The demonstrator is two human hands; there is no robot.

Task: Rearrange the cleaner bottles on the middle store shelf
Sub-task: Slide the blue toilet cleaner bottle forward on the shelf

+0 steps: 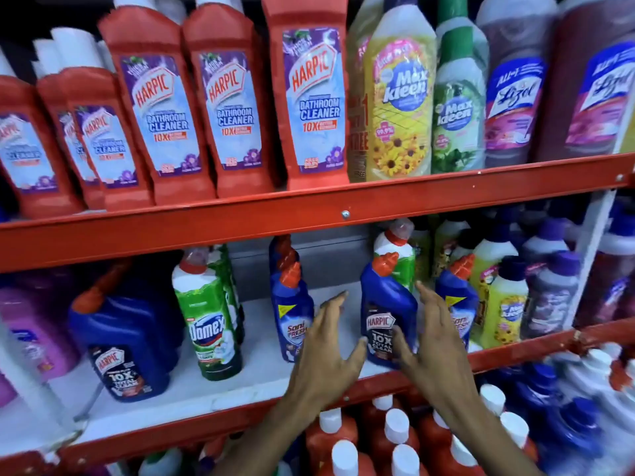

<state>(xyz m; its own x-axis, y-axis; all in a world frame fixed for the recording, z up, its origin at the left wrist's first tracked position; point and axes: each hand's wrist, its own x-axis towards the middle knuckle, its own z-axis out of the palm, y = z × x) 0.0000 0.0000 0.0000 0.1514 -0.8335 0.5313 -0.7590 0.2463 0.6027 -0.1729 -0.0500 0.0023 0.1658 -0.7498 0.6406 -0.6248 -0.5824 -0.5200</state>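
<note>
On the middle shelf (213, 396) a blue Harpic bottle (385, 304) with a red cap stands upright near the front edge. My left hand (330, 352) is just left of it, fingers spread, its thumb close to the bottle's side. On the bottle's right is my right hand (436, 338), fingers straight and thumb lying across the label, not closed around it. A blue Sani Fresh bottle (292, 314) stands left of my left hand. Further left are a green Domex bottle (209, 321) and a large blue Harpic bottle (123, 338). Another Sani Fresh bottle (457, 297) stands to the right.
Yellow Max Kleen bottles (505, 307) and purple-capped bottles (553, 297) crowd the shelf's right end. Red Harpic bathroom cleaner bottles (309, 97) fill the shelf above, whose red rail (240, 228) hangs low. White-capped bottles (395, 427) stand on the shelf below my arms.
</note>
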